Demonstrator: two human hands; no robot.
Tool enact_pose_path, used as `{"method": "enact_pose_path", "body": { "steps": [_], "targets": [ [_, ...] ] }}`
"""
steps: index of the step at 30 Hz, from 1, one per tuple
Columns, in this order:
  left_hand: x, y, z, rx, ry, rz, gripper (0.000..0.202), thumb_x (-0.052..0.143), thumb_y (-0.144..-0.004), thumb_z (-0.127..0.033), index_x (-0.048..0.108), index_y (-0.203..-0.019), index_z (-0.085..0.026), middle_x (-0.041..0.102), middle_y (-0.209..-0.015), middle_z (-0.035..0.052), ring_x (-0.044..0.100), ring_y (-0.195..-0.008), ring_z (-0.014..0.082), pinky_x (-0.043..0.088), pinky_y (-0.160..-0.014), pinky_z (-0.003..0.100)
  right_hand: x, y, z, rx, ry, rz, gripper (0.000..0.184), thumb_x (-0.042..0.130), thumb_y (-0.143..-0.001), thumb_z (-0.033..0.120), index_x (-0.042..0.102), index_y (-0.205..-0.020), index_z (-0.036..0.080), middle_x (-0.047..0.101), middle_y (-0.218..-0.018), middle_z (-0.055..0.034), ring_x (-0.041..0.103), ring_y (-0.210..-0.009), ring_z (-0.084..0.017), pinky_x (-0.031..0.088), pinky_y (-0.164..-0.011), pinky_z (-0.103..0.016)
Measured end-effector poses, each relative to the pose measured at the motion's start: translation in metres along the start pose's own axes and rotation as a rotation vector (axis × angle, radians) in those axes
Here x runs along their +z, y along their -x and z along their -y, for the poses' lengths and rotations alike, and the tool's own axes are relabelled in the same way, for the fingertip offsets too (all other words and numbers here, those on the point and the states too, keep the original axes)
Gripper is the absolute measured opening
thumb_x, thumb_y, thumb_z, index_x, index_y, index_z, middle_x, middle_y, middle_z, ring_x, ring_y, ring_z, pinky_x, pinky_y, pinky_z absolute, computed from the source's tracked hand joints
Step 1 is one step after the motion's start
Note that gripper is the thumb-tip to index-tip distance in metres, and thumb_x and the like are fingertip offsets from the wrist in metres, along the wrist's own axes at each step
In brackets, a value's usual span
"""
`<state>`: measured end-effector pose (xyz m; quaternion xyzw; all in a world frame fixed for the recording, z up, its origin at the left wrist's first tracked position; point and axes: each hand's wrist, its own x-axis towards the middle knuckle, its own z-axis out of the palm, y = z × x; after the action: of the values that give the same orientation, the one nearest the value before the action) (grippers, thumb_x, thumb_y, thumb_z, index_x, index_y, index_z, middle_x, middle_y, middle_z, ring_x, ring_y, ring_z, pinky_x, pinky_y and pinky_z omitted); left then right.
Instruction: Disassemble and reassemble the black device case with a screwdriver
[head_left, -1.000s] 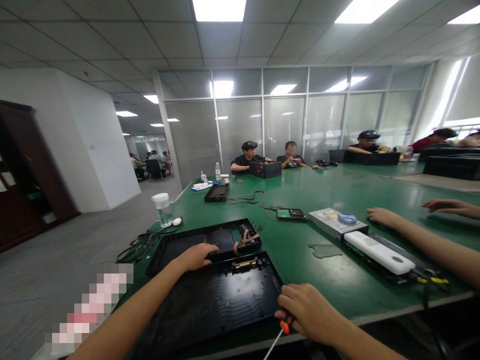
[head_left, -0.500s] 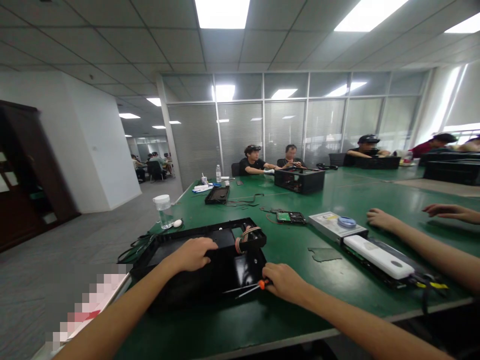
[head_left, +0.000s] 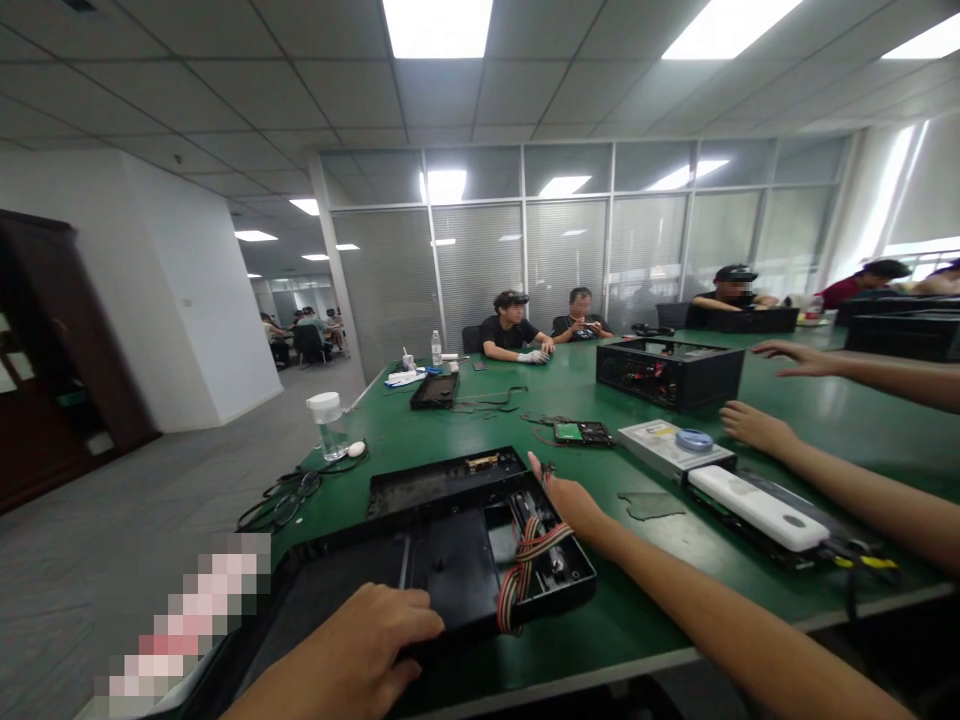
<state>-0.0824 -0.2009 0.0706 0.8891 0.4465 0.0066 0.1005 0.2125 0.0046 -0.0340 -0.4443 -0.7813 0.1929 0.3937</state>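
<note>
A shallow black computer case panel (head_left: 465, 560) lies tilted in front of me, its inner side up. A striped ribbon cable (head_left: 516, 590) loops through its right end. My left hand (head_left: 386, 635) is closed on the panel's near edge, fingers over the rim and thumb below. At the panel's far right corner is my right hand (head_left: 574, 505), one digit pointing up. Something small and dark shows by its fingers, too hidden to name. Just behind the panel lies a second flat black piece (head_left: 442, 483) with a brass-coloured strip. The screwdriver is out of sight.
A co-worker's hands (head_left: 765, 430) reach in from the right, near a black computer case (head_left: 667, 375). A metal power box (head_left: 660, 445), a white device (head_left: 757, 510), a hard drive (head_left: 581, 432), a clear jar (head_left: 328, 425) and glasses (head_left: 289, 500) lie around.
The black panel has turned flatter and come nearer, showing its inside and the piece behind. My right hand moved up to its far corner. The case across the table slid right, towards the co-worker's hands.
</note>
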Motion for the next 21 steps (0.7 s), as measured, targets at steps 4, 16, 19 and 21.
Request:
{"method": "enact_pose_path", "body": {
  "steps": [4, 16, 19, 21],
  "targets": [
    [0.011, 0.001, 0.001, -0.012, -0.014, 0.04, 0.02, 0.055, -0.07, -0.014, 0.054, -0.085, -0.027, 0.058, -0.093, -0.0018, 0.053, -0.087, 0.0186, 0.035, -0.075, 0.027, -0.036, -0.011, -0.027, -0.142, 0.18, -0.021, 0.033, 0.053, -0.071, 0.021, 0.059, -0.104, 0.02, 0.047, -0.121, -0.0073, 0.055, -0.093, -0.02, 0.038, -0.085, -0.031],
    [0.02, -0.048, 0.036, -0.048, -0.014, 0.196, 0.027, 0.063, -0.065, -0.045, 0.063, -0.082, -0.024, 0.063, -0.077, -0.0011, 0.058, -0.07, 0.0183, 0.04, -0.058, 0.024, -0.01, -0.015, -0.048, 0.158, -0.227, 0.191, 0.036, 0.051, -0.075, 0.043, 0.062, -0.093, 0.014, 0.05, -0.043, 0.0061, 0.044, -0.036, -0.01, 0.034, -0.042, -0.019],
    [0.01, -0.083, 0.058, 0.009, -0.007, 0.102, 0.029, 0.055, -0.075, -0.045, 0.062, -0.091, -0.021, 0.062, -0.079, 0.0002, 0.057, -0.07, 0.0153, 0.041, -0.06, 0.022, -0.004, -0.013, -0.039, 0.091, -0.186, 0.255, 0.034, 0.049, -0.076, 0.042, 0.063, -0.089, 0.014, 0.049, -0.043, 0.0055, 0.045, -0.038, -0.009, 0.033, -0.043, -0.018],
    [0.011, -0.108, 0.073, 0.046, -0.146, -0.067, 0.027, 0.06, -0.074, -0.034, 0.058, -0.098, -0.021, 0.06, -0.088, 0.0027, 0.054, -0.081, 0.0173, 0.041, -0.069, 0.024, -0.003, -0.012, -0.036, 0.059, -0.159, 0.295, 0.034, 0.046, -0.078, 0.043, 0.064, -0.087, 0.014, 0.05, -0.044, 0.0049, 0.046, -0.04, -0.01, 0.034, -0.043, -0.018]
  ]
}}
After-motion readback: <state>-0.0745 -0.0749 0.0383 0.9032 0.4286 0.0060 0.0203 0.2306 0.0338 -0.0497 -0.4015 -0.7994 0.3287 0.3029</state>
